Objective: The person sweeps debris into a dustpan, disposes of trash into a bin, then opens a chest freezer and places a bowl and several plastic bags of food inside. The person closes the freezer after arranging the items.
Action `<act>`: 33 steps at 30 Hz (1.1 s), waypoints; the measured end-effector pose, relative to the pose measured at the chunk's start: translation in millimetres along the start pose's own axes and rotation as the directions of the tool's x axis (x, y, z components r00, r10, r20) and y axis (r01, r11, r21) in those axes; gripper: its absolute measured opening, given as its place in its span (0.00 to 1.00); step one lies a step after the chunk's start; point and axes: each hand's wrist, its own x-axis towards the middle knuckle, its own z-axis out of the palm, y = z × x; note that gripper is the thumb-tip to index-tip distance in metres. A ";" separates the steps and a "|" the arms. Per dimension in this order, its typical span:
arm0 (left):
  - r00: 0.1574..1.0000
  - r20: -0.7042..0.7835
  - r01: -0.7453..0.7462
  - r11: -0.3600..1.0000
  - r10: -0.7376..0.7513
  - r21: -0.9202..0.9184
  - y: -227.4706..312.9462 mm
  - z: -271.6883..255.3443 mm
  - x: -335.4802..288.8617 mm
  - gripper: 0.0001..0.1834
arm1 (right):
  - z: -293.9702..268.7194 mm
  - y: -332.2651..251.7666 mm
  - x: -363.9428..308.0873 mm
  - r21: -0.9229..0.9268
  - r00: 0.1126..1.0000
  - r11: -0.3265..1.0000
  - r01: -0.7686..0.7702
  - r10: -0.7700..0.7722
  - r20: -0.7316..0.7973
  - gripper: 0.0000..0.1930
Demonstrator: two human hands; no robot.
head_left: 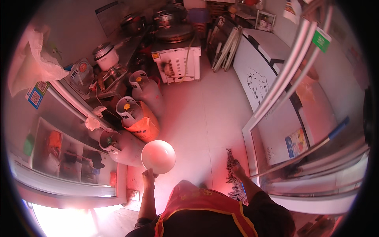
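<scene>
- Covering the person's dark top, a red apron (205, 201) with yellow edging lies closest to view; its cloth looks soft and lightly creased.
- The left hand (149, 179) grips a white bowl (158, 157) at its near rim; the bowl sits just beyond the fingers, ahead and slightly to their right; being round, it has no long axis, and the left hand is plainly the nearer one, the other being well apart to the right.
- The bowl is smooth, pale and faintly glossy; whether its hollow or its underside faces up is hard to tell.
- The right hand (238, 170) is beside grey, stringy mop strands (236, 191), which look shaggy and matted; I cannot tell whether its fingers close on anything; a thin pole (292, 160) with a blue end slants away to the right.
- Past the bowl, on the left, stand rounded metal gas cylinders (123, 147) with collared tops; a crinkled orange bag (145, 123) wraps the middle one; smooth, pale floor (197, 118) tiles run alongside.
- Farther off, a boxy white chest freezer (252, 71) lines the right; folded frames (227, 51) lean near it; a vented white cabinet (177, 65) stands at the back.
</scene>
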 end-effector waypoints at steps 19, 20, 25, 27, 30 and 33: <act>0.985 -0.044 -0.165 0.986 0.165 0.016 186.3 181.8 567.3 0.17 | -67.9 -304.2 242.8 0.132 0.946 0.948 -0.291 0.306 -0.111 0.07; 0.995 -0.052 -0.081 0.989 0.088 0.125 191.7 184.9 608.2 0.18 | -63.0 -332.2 263.2 0.221 0.946 0.929 -0.295 0.317 -0.068 0.02; 0.985 -0.159 0.021 0.967 -0.064 -0.255 261.1 229.9 758.0 0.17 | -61.2 -415.8 377.4 -0.167 0.983 0.986 -0.009 0.039 0.179 0.08; 0.979 -0.183 0.002 0.897 -0.092 -0.442 261.7 217.9 823.1 0.17 | -56.2 -457.1 426.3 -0.160 0.973 0.985 -0.062 0.096 0.211 0.08; 0.957 -0.258 0.019 0.914 -0.134 -0.404 297.3 234.8 900.9 0.16 | -83.1 -473.8 500.1 -0.199 0.975 0.971 -0.136 0.167 0.146 0.06; 0.938 -0.246 0.109 0.882 -0.244 -0.459 331.5 250.1 974.6 0.18 | -112.9 -498.7 569.8 0.122 0.918 0.914 -0.388 0.395 -0.041 0.03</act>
